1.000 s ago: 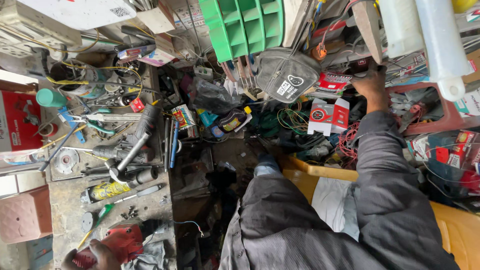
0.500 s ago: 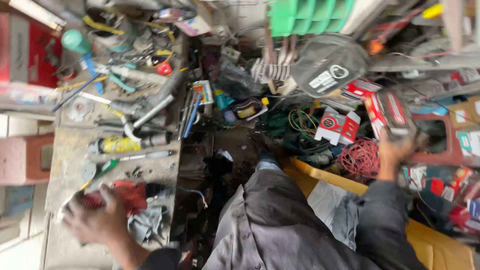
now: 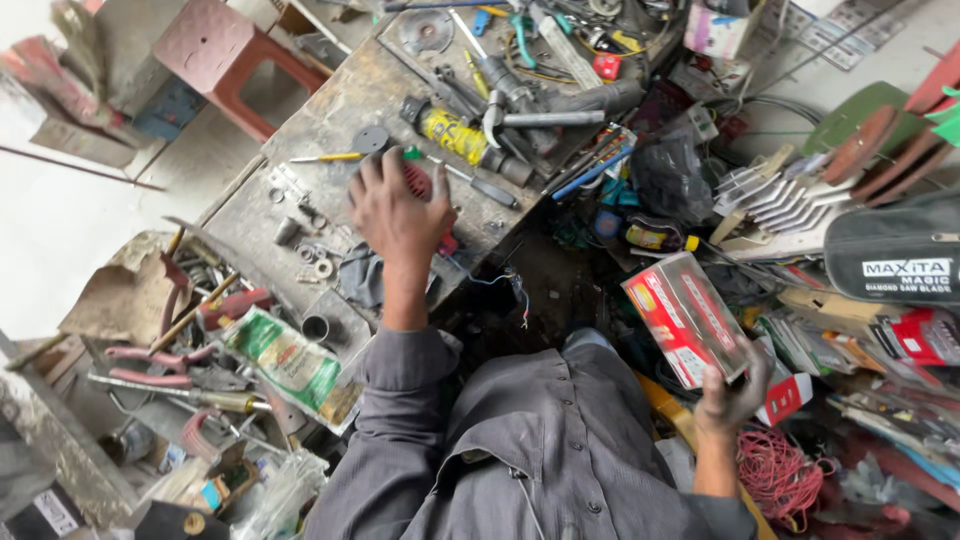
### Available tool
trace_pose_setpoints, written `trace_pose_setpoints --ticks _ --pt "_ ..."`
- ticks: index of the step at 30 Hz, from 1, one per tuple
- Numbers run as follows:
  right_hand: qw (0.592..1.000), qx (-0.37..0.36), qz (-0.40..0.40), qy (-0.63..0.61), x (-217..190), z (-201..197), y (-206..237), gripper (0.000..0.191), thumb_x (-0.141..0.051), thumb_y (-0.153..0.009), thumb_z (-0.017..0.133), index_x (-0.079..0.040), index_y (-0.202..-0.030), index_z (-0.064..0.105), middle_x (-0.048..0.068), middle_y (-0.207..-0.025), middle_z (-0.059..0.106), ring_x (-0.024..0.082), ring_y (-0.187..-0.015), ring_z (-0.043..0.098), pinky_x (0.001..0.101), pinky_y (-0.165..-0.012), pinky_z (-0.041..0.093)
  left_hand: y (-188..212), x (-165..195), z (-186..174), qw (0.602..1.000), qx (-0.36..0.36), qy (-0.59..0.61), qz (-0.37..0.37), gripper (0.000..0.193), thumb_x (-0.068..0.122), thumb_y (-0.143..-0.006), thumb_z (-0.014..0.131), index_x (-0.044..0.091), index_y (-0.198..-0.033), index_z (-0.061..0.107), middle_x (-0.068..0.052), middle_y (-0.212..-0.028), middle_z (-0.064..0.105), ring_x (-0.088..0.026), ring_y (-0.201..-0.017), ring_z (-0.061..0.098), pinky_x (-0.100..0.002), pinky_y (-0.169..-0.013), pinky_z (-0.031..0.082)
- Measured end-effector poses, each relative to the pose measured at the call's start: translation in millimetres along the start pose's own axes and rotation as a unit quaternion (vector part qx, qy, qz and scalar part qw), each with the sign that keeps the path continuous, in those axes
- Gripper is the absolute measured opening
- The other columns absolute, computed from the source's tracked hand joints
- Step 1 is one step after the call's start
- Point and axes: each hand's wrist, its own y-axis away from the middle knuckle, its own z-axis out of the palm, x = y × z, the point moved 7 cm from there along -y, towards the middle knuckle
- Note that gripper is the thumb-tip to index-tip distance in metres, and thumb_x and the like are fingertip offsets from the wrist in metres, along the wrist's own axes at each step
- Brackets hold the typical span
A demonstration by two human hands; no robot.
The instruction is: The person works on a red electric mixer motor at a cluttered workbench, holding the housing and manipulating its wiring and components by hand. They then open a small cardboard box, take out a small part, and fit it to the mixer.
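Note:
My right hand (image 3: pixel 732 402) grips a red and white cardboard box (image 3: pixel 686 318) by its lower corner, held up over the cluttered right side. My left hand (image 3: pixel 395 207) reaches out over the dirty workbench (image 3: pixel 335 110), fingers spread above a red object (image 3: pixel 425 190) and a grey rag (image 3: pixel 362 275). It holds nothing that I can see. A yellow power tool (image 3: pixel 455 138) and a yellow-handled screwdriver (image 3: pixel 325 157) lie just beyond its fingertips. My grey sleeves and shirt fill the bottom middle.
Pliers with pink handles (image 3: pixel 150 365), a green and white tube (image 3: pixel 285 360) and loose metal parts crowd the bench's near left. A red stool (image 3: pixel 215 45) stands at the back left. Red wire coil (image 3: pixel 785 475), boxes and a black bag (image 3: pixel 895 262) pile up on the right.
The right hand has brought the red box down and nearer to me. The left hand has lifted from the rag area and reached further out over the bench. My view swung left.

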Motion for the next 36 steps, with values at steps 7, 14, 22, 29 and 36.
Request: trace_pose_setpoints --ticks 7,14,22,29,36 --pt "0.983 -0.125 -0.132 -0.033 -108 125 -90 0.072 -0.056 -0.091 0.072 -0.001 -0.136 0.057 0.015 -0.134 0.049 0.030 -0.129 0.052 0.0455 -0.116 0.042 21 23 -38 0.986 0.064 0.150 0.017 0.062 0.038 -0.088 0.082 0.007 -0.135 0.059 -0.020 -0.139 0.055 -0.038 -0.129 0.053 -0.049 -0.111 0.042" --pt "0.952 -0.157 -0.263 -0.020 -164 181 -129 0.075 -0.055 -0.087 0.076 -0.008 -0.141 0.054 0.016 -0.135 0.051 0.034 -0.128 0.052 0.0491 -0.110 0.044 95 78 -13 0.837 -0.020 0.529 -0.141 0.100 0.021 -0.076 0.085 0.007 -0.154 0.023 -0.019 -0.142 0.041 -0.029 -0.118 0.058 -0.041 -0.094 0.053" --pt "0.914 -0.228 -0.332 -0.044 -153 199 -160 0.077 -0.051 -0.081 0.082 -0.010 -0.140 0.052 0.019 -0.137 0.050 0.037 -0.130 0.052 0.0523 -0.110 0.047 100 80 80 0.549 -0.083 0.783 -0.282 0.112 0.012 -0.082 0.080 0.017 -0.165 0.006 -0.020 -0.139 0.053 -0.026 -0.120 0.062 -0.042 -0.101 0.054" --pt "0.888 -0.344 -0.298 -0.067 -122 216 -185 0.080 -0.053 -0.079 0.084 -0.008 -0.136 0.050 0.018 -0.141 0.046 0.037 -0.134 0.048 0.0515 -0.114 0.044 105 87 99 0.570 -0.037 0.758 -0.315 0.113 0.013 -0.084 0.083 0.018 -0.167 0.006 -0.023 -0.144 0.053 -0.028 -0.125 0.061 -0.042 -0.106 0.052" --pt "0.846 -0.499 -0.182 -0.051 -107 246 -205 0.060 -0.047 -0.082 0.086 -0.005 -0.105 0.050 0.019 -0.139 0.054 0.031 -0.122 0.058 0.0430 -0.103 0.048 122 87 100 0.634 -0.047 0.705 -0.314 0.115 0.012 -0.083 0.082 0.019 -0.167 0.004 -0.023 -0.144 0.053 -0.028 -0.127 0.061 -0.045 -0.104 0.054"
